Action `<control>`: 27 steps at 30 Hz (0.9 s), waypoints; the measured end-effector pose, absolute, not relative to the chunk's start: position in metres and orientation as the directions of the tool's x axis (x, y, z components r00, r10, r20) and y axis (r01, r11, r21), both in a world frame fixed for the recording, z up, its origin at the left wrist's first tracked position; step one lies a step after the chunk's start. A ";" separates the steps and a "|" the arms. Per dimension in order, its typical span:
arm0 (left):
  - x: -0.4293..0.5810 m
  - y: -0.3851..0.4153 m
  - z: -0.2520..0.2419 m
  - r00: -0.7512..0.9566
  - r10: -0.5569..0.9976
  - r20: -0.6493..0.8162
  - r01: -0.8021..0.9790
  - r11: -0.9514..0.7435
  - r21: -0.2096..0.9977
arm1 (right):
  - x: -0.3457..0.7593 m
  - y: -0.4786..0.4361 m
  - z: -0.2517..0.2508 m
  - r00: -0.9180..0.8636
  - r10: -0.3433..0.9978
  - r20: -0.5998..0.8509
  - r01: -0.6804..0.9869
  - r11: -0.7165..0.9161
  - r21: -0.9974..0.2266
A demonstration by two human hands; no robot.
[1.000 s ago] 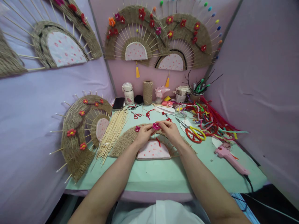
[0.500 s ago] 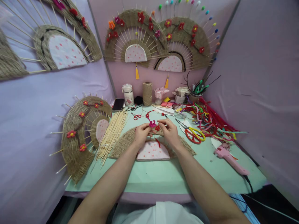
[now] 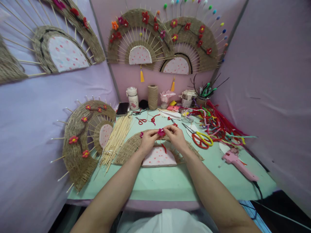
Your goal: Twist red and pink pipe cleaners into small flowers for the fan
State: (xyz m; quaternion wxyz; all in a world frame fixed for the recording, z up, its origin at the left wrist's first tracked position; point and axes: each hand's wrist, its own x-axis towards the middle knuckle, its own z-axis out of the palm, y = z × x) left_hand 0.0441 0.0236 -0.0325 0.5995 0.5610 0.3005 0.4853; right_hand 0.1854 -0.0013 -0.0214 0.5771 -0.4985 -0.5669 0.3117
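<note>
My left hand [image 3: 148,139] and my right hand [image 3: 177,137] meet over a half-round jute fan [image 3: 128,147] lying on the green table. Both pinch a small pink flower [image 3: 160,132] between their fingertips at the fan's top edge. A second small pink flower [image 3: 141,134] sits on the fan just left of my left hand. The fan's pink spotted centre [image 3: 159,156] shows below my wrists, with a short red strand [image 3: 164,148] on it.
A bundle of bamboo sticks [image 3: 117,137] lies left of the fan, beside a finished fan [image 3: 84,139] leaning on the wall. Yellow-and-red scissors [image 3: 201,138], a heap of pipe cleaners [image 3: 216,124] and a pink glue gun [image 3: 239,165] lie right. Twine spool [image 3: 153,96] stands at the back.
Both hands lifted the pink flower slightly up and left half a second ago, then brought it back down to the fan's top edge.
</note>
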 end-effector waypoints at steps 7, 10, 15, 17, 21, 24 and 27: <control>0.045 0.027 -0.039 0.346 0.922 0.173 -0.244 -0.089 0.966 | 0.185 -0.001 -0.023 0.138 0.962 0.237 0.103 0.224 -0.969; 0.045 0.027 -0.039 0.337 0.922 0.190 -0.234 -0.113 0.966 | 0.184 -0.001 -0.022 0.152 0.963 0.221 0.091 0.209 -0.974; 0.043 0.026 -0.034 0.337 0.923 0.185 -0.167 -0.135 0.977 | 0.185 0.000 -0.020 0.166 0.955 0.247 0.108 0.231 -0.967; 0.042 0.025 -0.033 0.381 0.906 0.184 -0.097 -0.159 0.982 | 0.187 0.001 -0.020 0.148 0.957 0.250 0.131 0.231 -0.964; 0.041 0.027 -0.032 0.431 0.868 0.246 0.054 -0.297 0.954 | 0.192 0.002 -0.021 0.085 0.979 0.188 0.159 0.173 -0.972; 0.039 0.029 -0.033 0.454 0.825 0.336 0.122 -0.432 0.894 | 0.196 0.002 -0.021 0.055 0.986 0.159 0.171 0.147 -0.974; 0.037 0.031 -0.034 0.478 0.799 0.364 0.144 -0.480 0.865 | 0.198 0.002 -0.022 0.033 0.986 0.162 0.215 0.151 -0.965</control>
